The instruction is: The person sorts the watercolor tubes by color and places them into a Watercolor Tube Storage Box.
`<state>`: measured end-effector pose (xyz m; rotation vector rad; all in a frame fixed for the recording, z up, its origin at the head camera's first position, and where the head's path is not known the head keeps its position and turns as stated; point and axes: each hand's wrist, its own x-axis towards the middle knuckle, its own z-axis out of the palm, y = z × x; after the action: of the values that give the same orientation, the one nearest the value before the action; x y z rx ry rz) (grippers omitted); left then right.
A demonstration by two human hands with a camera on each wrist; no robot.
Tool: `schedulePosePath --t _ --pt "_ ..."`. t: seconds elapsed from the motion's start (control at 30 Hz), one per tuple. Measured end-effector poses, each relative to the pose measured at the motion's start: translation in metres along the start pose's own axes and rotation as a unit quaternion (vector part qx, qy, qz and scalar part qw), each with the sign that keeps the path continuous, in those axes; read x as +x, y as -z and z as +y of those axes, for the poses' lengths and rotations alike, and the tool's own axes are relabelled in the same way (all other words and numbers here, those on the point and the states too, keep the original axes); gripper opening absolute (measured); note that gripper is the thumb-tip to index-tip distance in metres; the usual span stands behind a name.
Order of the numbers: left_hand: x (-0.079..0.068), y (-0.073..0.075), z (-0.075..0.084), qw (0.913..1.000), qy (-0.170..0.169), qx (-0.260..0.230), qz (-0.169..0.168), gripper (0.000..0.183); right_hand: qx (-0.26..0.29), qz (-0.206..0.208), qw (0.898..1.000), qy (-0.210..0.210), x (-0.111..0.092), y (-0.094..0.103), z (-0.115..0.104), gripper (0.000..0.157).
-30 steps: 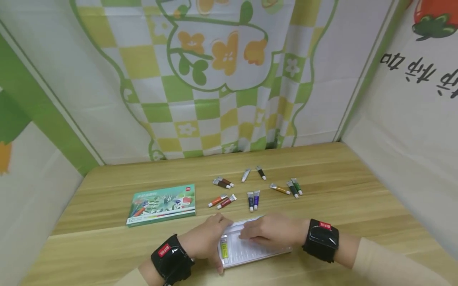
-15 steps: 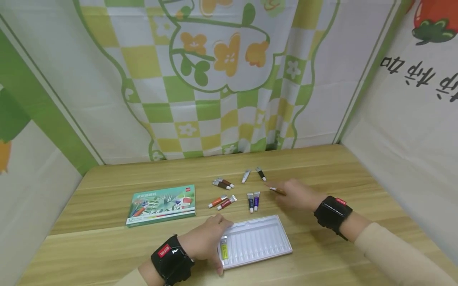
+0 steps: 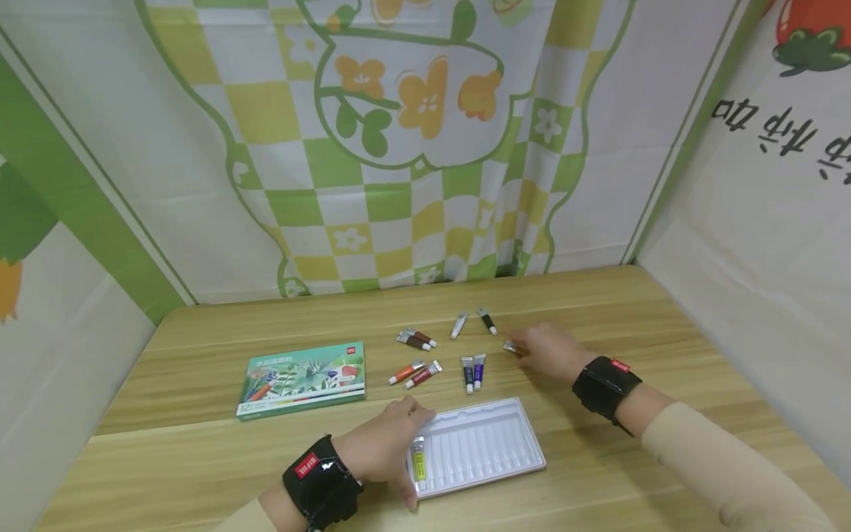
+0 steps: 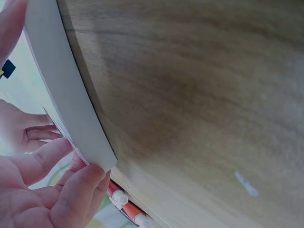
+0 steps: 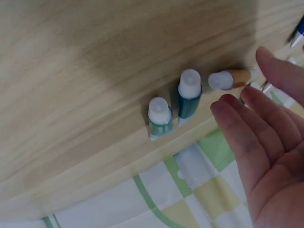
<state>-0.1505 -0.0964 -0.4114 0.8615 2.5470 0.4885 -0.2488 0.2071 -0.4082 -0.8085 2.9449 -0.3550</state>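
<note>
My left hand [image 3: 385, 447] grips the left end of a white ribbed plastic tray [image 3: 482, 484]. A yellow paint tube [image 3: 419, 464] lies in the tray's leftmost slot. In the left wrist view, fingertips press the tray's side wall [image 4: 71, 90] near a corner. Beyond the tray, my right hand [image 3: 552, 355] reaches low over the table. The right wrist view shows its thumb and fingers spread around an ochre paint tube [image 5: 240, 77] lying on the wood, without a visible pinch. Two green paint tubes, a darker one [image 5: 190, 97] and a lighter one [image 5: 160, 116], lie beside those fingers.
A teal paint box [image 3: 302, 380] lies at the left. Blue and purple tubes [image 3: 478, 372] are behind the tray. Orange and red tubes [image 3: 423, 374], brown tubes [image 3: 416, 339], a white tube [image 3: 459, 325] and a black tube [image 3: 487, 321] lie around. A curtain hangs behind the table.
My right hand has left the tray and moved back and right to the ochre tube. My left hand stays on the tray's left end.
</note>
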Motion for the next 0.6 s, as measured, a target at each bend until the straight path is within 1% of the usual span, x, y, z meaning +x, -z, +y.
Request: schedulePosePath --t 0.03,0.1,0.17,0.3,0.43,0.47,0.57,0.6 --pt "-0.0002 0.0002 0.0003 1.0000 0.000 0.000 0.000 0.116 -0.006 0.001 1.000 -0.002 0.0008 -0.0009 0.0004 0.043" --pt "-0.0009 0.0007 0.0006 1.0000 -0.001 0.001 0.002 0.116 -0.017 0.005 1.000 0.001 0.0024 -0.0030 0.0018 0.028" --pt "-0.0014 0.0010 0.0013 1.0000 -0.003 0.001 0.002 0.116 -0.024 0.014 1.000 0.005 0.0037 -0.0059 0.0034 0.018" --pt "0.0001 0.0002 0.0008 1.0000 -0.003 0.005 0.001 0.116 -0.029 0.047 0.998 0.022 0.0035 -0.0100 0.0033 0.016" --pt "0.0006 0.0001 0.0010 0.9999 -0.001 0.011 0.000 0.116 -0.025 0.063 0.997 0.031 0.0010 -0.0097 0.0006 0.014" --pt "0.0006 -0.0001 0.0009 0.9999 0.000 0.011 -0.001 0.116 -0.019 0.063 0.997 0.027 0.0004 -0.0091 -0.0001 0.015" --pt "-0.0003 0.0002 0.0010 0.9999 0.000 0.011 0.000 0.116 0.008 0.061 0.998 0.012 -0.0004 -0.0068 -0.0013 0.024" --pt "-0.0005 0.0002 0.0008 0.9999 0.001 0.010 0.000 0.116 0.020 0.058 0.998 0.003 -0.0006 -0.0056 -0.0016 0.030"
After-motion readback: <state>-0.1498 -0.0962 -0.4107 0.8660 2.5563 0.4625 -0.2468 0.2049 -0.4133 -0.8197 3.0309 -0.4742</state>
